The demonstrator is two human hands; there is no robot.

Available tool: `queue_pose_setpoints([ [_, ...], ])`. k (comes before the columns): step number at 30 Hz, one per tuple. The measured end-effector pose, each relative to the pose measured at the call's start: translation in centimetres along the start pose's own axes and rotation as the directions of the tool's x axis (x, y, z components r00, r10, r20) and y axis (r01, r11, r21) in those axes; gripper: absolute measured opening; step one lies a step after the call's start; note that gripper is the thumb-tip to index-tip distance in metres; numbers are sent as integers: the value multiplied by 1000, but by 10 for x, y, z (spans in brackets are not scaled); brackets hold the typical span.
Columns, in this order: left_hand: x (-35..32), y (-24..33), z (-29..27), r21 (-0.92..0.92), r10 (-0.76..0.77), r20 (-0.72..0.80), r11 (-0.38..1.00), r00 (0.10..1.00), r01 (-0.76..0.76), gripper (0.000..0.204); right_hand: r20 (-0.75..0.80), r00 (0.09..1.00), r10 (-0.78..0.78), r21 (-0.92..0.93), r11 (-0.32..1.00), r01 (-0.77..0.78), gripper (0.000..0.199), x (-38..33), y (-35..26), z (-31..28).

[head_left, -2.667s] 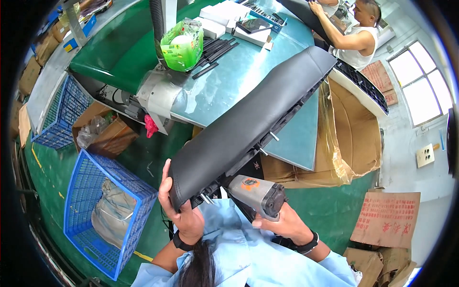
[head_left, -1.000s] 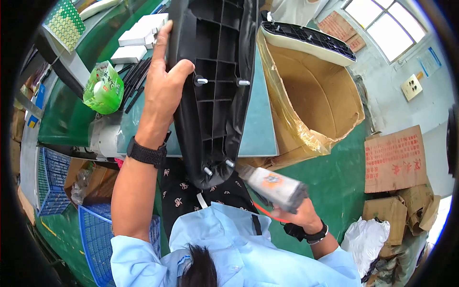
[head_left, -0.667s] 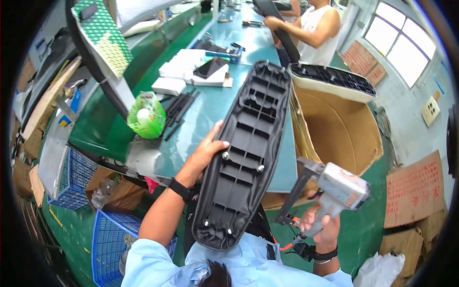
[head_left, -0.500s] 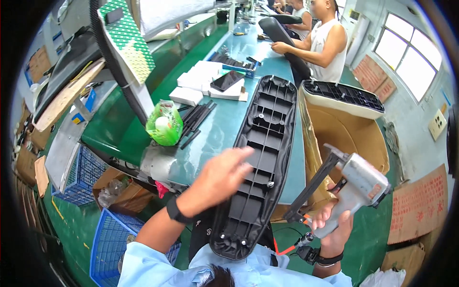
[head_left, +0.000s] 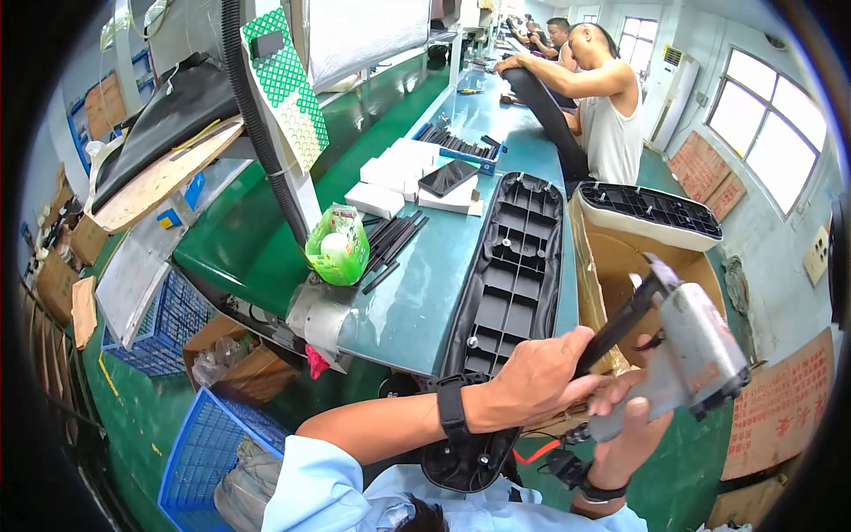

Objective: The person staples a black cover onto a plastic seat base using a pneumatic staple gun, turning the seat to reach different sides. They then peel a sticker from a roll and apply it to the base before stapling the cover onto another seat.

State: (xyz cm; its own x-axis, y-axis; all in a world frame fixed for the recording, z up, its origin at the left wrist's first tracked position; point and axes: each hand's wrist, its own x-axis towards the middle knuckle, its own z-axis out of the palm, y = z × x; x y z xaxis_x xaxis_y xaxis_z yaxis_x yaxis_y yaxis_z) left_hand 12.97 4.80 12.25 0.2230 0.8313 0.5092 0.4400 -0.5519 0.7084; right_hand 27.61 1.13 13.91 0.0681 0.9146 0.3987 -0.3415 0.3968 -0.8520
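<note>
A long black plastic seat base (head_left: 510, 275) lies ribbed side up on the green bench, its near end overhanging the edge toward me. My right hand (head_left: 634, 434) grips the handle of a grey pneumatic staple gun (head_left: 687, 355) to the right of the seat base. My left hand (head_left: 536, 377) reaches across the seat base's near end and closes on the gun's black magazine (head_left: 620, 324).
A green bag (head_left: 339, 246), black strips (head_left: 394, 244) and white boxes (head_left: 390, 173) lie on the bench. An open cardboard box (head_left: 638, 257) holding another seat stands to the right. Blue crates (head_left: 191, 443) sit on the floor at left. Other people (head_left: 594, 97) work farther along the bench.
The seat base went from held up in my left hand to lying flat on the bench. My left hand left it and moved over to the staple gun, which rose higher.
</note>
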Motion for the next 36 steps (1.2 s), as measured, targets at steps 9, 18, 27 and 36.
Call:
queue_pose_setpoints([
  [9,-25,-184,-95,649,-80,-409,675,909,352,14,-21,994,107,-83,991,-108,55,16,-13,-90],
  [18,-40,-238,-94,658,-333,-435,517,836,548,13,-61,966,250,-35,967,-253,57,4,-10,-109],
  [27,32,-5,-39,-552,-339,-93,800,936,235,11,128,968,216,67,972,-225,86,28,-20,-64],
  [36,39,34,-14,-710,-199,114,669,973,220,11,198,961,194,34,978,-205,92,25,-39,-50],
])
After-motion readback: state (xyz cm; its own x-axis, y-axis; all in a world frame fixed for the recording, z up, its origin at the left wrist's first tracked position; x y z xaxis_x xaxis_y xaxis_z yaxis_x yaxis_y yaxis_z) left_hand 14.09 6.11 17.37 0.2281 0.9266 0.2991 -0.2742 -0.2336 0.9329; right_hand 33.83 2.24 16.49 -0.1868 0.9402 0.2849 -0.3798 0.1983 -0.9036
